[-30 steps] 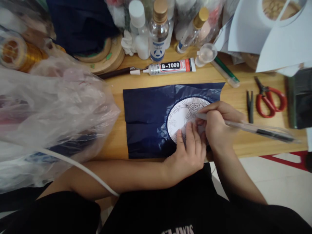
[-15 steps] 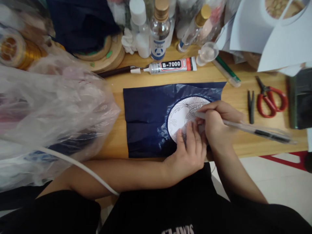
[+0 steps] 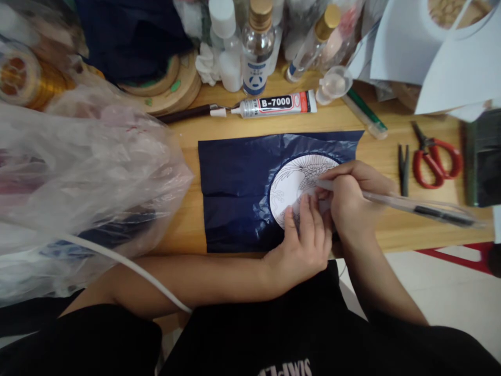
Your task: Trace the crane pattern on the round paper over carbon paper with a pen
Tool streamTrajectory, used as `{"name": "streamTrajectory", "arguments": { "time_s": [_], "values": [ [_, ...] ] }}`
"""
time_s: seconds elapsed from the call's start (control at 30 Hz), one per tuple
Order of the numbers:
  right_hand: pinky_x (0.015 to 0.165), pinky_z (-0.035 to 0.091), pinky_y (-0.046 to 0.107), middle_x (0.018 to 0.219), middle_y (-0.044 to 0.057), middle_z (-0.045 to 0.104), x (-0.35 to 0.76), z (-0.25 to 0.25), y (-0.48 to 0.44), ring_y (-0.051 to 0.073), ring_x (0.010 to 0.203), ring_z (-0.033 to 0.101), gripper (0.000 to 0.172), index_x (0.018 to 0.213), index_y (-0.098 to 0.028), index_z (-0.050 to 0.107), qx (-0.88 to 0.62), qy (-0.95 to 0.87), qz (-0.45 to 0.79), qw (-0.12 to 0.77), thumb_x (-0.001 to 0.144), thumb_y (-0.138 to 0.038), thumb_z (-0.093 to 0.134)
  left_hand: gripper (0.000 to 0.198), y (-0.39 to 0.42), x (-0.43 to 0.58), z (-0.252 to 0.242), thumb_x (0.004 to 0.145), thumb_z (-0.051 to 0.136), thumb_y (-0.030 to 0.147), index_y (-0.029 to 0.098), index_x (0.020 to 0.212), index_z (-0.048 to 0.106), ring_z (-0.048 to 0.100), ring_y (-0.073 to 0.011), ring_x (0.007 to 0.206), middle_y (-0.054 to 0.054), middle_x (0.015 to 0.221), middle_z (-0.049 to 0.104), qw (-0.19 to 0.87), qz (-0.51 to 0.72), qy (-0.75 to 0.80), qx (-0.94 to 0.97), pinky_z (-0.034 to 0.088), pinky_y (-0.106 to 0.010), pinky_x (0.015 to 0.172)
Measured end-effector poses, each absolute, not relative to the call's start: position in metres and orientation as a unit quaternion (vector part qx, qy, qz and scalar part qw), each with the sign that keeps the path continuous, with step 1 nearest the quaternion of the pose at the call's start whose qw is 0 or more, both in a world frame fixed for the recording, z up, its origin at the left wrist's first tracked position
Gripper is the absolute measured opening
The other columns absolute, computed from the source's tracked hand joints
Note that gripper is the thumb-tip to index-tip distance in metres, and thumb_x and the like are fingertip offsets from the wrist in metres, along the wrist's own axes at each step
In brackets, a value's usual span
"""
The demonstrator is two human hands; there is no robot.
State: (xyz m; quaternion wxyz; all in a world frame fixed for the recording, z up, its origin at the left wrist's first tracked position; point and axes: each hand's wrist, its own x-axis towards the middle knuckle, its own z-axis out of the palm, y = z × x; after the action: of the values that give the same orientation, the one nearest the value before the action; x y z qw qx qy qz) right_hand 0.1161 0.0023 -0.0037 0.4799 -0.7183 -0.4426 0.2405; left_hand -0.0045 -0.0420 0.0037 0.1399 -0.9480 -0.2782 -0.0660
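Presently mid-tracing, by the look. Right hand [image 3: 352, 201] pinches a clear pen [image 3: 415, 208], tip on the round printed pattern [image 3: 291, 185], which lies on the dark blue sheet [image 3: 235, 188] at the near edge of the desk [image 3: 395, 235]. Left hand [image 3: 303, 248], fingers flat, pins the pattern's lower rim. How many lines are gone over: cannot tell.

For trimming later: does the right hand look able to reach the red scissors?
Probably yes: the red scissors lie uncovered on the table beside the right hand, though it grips a pen.
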Motion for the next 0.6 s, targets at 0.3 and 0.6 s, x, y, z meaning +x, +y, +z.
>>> {"name": "streamTrajectory", "arguments": {
  "time_s": [0.3,0.6],
  "values": [
    [0.041,0.039,0.021,0.049,-0.006,0.058,0.1166,-0.0028,0.0032,0.01,0.042,0.053,0.027,0.058,-0.022,0.062,-0.715,-0.444,0.245,0.482,0.066,-0.003,0.044,0.07,-0.0423,-0.0049,0.0031,0.097,0.027,0.054,-0.003,0.124,0.057,0.06,-0.0384,0.113,-0.028,0.125,0.059,0.133,-0.064,-0.277,-0.95,0.052,-0.046,0.086],
    [0.041,0.039,0.022,0.051,-0.004,0.06,0.1177,0.001,0.003,0.01,0.044,0.053,0.024,0.058,-0.02,0.063,-0.719,-0.453,0.253,0.463,0.066,-0.005,0.046,0.072,-0.0432,-0.0045,0.0024,0.097,0.028,0.056,-0.004,0.125,0.057,0.06,-0.0391,0.113,-0.028,0.124,0.06,0.132,-0.067,-0.275,-0.95,0.052,-0.046,0.085]
  ]
}}
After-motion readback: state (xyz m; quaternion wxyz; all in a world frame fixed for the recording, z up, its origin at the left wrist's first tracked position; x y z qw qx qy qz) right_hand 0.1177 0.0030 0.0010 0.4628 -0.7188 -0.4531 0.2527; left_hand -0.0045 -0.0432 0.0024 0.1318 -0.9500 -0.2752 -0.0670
